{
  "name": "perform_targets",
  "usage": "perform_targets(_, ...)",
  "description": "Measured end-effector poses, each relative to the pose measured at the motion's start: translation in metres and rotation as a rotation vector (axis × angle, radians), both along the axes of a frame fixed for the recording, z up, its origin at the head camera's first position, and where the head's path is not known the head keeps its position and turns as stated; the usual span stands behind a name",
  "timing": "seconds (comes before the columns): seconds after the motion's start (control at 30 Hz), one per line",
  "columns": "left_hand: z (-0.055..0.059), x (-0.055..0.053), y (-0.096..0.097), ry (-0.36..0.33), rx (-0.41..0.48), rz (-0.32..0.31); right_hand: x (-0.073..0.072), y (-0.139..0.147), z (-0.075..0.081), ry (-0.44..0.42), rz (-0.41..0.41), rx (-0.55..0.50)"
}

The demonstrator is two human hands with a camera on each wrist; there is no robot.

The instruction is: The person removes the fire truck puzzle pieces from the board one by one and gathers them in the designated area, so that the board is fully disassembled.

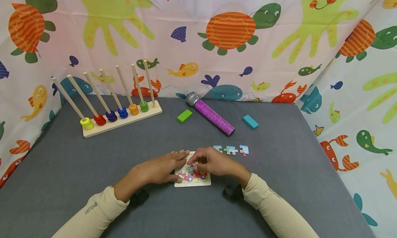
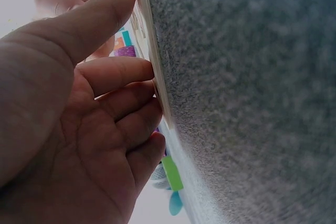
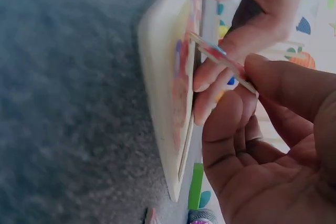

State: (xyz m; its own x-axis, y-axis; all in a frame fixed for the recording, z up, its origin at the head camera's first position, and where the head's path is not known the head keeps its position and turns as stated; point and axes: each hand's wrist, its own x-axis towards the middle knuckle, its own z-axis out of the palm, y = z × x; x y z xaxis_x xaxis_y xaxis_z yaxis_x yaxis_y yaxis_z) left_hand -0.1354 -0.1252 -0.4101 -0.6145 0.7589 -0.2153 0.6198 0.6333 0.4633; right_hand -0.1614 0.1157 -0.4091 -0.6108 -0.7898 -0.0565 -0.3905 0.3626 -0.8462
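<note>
A small wooden puzzle tray [image 1: 192, 184] with a picture of a red vehicle lies near the table's front middle. My left hand [image 1: 159, 167] rests along its left side. In the left wrist view, the thumb and fairly straight fingers [image 2: 123, 72] touch the tray's edge. Over the tray, my right hand [image 1: 214, 162] pinches a puzzle piece [image 3: 221, 60] between thumb and finger. The right wrist view shows this piece tilted, its lower end at the picture; whether it touches is unclear. Three loose jigsaw pieces [image 1: 231, 150] lie in a row just behind the right hand.
Farther back stand a wooden peg rack [image 1: 124, 120] with coloured rings, a green block [image 1: 184, 116], a purple glittery microphone [image 1: 214, 117] and a blue block [image 1: 250, 122]. A printed cloth [image 1: 186, 82] hangs behind the grey table [image 1: 297, 182].
</note>
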Motion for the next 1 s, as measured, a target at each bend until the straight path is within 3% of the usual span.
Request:
perform_targets(0.17, 0.000, 0.000, -0.001, -0.001, 0.007, 0.002, 0.001, -0.001, -0.003, -0.037, 0.001, -0.016)
perform_targets(0.53, -0.003, -0.001, -0.001, 0.008, 0.013, -0.010, 0.000, -0.002, -0.007, -0.007, 0.071, -0.038)
perform_targets(0.67, -0.004, -0.002, -0.001, 0.000, 0.009, -0.006, -0.001, 0.000, -0.003, 0.030, 0.017, -0.041)
perform_targets(1.0, -0.004, -0.002, -0.001, 0.011, 0.011, -0.010, -0.008, 0.015, 0.011, 0.027, -0.108, -0.028)
